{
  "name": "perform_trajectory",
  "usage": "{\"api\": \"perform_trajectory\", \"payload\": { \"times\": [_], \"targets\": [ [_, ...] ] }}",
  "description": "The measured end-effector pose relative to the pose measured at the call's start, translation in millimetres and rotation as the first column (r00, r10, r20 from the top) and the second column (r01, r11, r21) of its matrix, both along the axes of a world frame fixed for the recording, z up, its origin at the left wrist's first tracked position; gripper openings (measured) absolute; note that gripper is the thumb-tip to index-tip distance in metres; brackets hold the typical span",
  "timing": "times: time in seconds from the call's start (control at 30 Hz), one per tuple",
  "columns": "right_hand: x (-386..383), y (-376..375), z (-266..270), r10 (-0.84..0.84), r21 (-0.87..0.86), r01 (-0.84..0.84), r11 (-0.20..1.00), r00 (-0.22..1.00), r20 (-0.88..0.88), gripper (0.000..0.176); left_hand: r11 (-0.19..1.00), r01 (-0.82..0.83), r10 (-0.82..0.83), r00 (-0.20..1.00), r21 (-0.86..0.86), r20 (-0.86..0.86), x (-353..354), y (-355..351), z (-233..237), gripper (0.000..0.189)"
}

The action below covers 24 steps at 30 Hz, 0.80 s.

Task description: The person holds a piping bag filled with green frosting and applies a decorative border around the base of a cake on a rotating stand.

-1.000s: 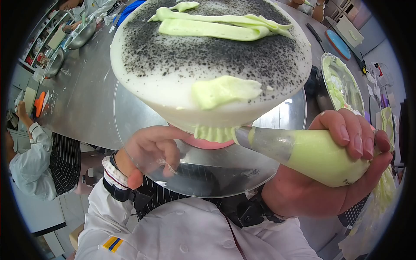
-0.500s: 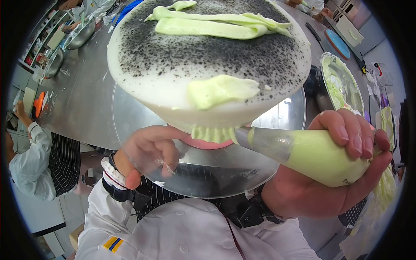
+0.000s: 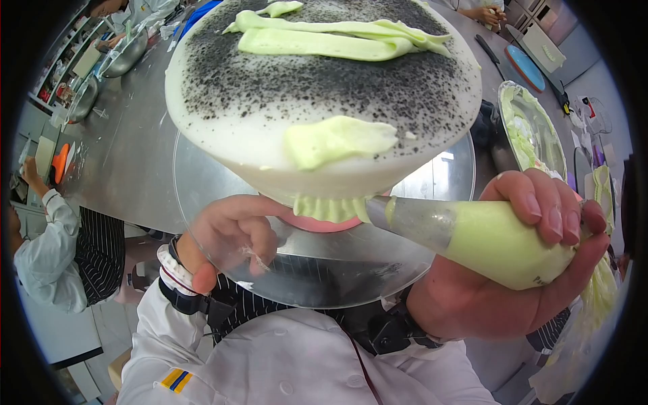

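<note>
A tall white cake [image 3: 223, 138] dusted with dark crumbs stands before me, with pale green cream strips [image 3: 324, 44] and a smear of green cream [image 3: 337, 140] on top. Around its lower edge runs a piped green ruffle [image 3: 327, 208], above a pink base [image 3: 324, 223]. My right hand [image 3: 540, 223] grips a piping bag [image 3: 506, 239] full of green cream, its metal tip touching the ruffle's right end. My left hand [image 3: 236, 229] shows through the rim of a clear round plate [image 3: 304, 293]; its index finger stretches toward the pink base, the other fingers loosely bent and apart.
A metal bowl [image 3: 503, 145] smeared with green cream stands at the right, near a blue disc [image 3: 525, 67] and a dark-handled tool [image 3: 487, 50]. Metal bowls [image 3: 125, 57] and an orange tool [image 3: 61, 162] lie left. Another person [image 3: 50, 250] stands at the left.
The cake and its ruffle have shifted slightly left in view. My hands have hardly moved, and the piping tip stays against the ruffle.
</note>
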State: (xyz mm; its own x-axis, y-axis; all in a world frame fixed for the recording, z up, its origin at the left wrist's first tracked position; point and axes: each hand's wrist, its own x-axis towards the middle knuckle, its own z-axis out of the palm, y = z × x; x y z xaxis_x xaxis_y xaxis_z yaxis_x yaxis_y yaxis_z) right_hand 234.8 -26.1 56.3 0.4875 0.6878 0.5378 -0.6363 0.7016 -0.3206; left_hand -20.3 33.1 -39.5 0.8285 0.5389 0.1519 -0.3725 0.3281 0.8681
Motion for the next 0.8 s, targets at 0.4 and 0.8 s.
{"api": "perform_trajectory", "payload": {
  "times": [0.4,0.8],
  "targets": [
    [-3.5,-0.3,0.1,-0.032,-0.016,0.032,0.999,0.999,0.0,0.018,1.0,-0.02,0.02,1.0,-0.011,0.023,0.0,-1.3,-2.0,0.112],
    [-3.2,0.5,-1.0,-0.04,-0.018,0.04,0.999,0.999,0.012,0.017,0.999,0.02,-0.018,0.997,-0.025,0.075,-1.4,0.5,-6.5,0.111]
  ]
}}
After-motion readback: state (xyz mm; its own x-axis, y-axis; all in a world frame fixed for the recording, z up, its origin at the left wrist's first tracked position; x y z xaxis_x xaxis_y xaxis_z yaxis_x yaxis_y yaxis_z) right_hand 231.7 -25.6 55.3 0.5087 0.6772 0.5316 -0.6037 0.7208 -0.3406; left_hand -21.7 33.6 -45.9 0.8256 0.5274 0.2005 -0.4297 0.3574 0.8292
